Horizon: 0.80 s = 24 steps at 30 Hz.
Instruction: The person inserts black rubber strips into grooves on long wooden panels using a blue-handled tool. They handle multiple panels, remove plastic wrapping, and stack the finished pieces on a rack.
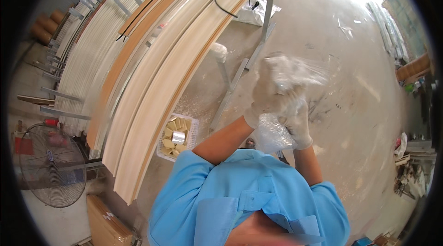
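Both my hands wear pale gloves and are held out in front of my blue shirt, above the floor. A crumpled piece of clear plastic film (295,71) is bunched around them, its upper part smeared by motion. My left hand (264,96) is partly covered by the film, and its fingertips are hard to make out. My right hand (297,126) is closed around the film at its middle. A lower bulge of the film hangs between my wrists, close to my chest. Whether something lies inside the plastic, I cannot tell.
To my left, long cream and brown panels (166,75) rest on a metal rack with wrapped ends (219,52). Under them stands a white basket (196,128) of yellowish pieces. A fan (53,165) and flat cardboard (106,223) are at the lower left. Wrapped strips (387,31) lie far right.
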{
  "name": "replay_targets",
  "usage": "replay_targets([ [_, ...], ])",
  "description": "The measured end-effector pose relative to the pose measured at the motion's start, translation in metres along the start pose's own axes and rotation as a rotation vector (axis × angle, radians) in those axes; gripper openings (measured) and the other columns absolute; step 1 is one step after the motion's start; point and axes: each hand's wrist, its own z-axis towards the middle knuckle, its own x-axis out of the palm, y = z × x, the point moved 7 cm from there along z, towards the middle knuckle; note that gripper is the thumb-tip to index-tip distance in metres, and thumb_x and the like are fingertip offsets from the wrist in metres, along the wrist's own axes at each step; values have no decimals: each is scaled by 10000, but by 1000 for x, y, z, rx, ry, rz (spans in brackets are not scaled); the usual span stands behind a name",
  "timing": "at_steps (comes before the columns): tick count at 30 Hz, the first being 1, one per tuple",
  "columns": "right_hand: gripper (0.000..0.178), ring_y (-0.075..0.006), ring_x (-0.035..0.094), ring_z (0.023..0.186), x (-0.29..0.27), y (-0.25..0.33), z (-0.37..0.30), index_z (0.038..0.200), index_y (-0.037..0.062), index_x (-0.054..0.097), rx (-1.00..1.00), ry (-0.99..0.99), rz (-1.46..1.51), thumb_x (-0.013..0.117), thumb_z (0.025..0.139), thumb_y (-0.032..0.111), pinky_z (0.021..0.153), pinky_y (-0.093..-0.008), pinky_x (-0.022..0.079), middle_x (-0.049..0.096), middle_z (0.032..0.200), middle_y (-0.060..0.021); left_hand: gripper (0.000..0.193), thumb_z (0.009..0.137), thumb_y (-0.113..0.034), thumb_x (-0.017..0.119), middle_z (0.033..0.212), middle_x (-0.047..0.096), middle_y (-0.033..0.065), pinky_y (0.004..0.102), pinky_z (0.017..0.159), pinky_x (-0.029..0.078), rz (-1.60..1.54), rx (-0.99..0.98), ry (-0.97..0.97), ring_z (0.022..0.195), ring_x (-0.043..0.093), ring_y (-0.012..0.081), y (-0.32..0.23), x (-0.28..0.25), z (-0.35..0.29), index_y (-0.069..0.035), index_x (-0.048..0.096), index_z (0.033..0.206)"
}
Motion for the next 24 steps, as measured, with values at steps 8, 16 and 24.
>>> replay_targets([
  [8, 376, -222, 625, 1028, -200, -23, 10, 1203, -11, 665, -178, -436, -541, 746, 864, 133, 914, -370, 497, 659, 1191, -105, 1207, 710, -635, 818, 1596, 284, 199, 422, 1213, 230, -283, -183, 513, 1497, 237, 335, 86, 104, 58, 12, 251, 1556],
  [16, 420, -237, 621, 1045, -257, 8, 160, 1253, -4, 635, -317, -432, -508, 739, 863, 114, 935, -385, 497, 649, 1208, -107, 857, 825, -223, 828, 1480, 484, 88, 360, 1155, 351, -1191, -678, 771, 1367, 442, 188, 160, 218, 128, -23, 378, 1527],
  [24, 515, -238, 633, 1024, -392, -4, 303, 1336, -8, 554, -85, -458, -571, 736, 873, 124, 921, -367, 532, 641, 1217, -123, 559, 862, -64, 687, 1075, 735, 82, 317, 1006, 487, -323, -196, 333, 1093, 652, 149, 240, 164, 364, -147, 580, 1405],
])
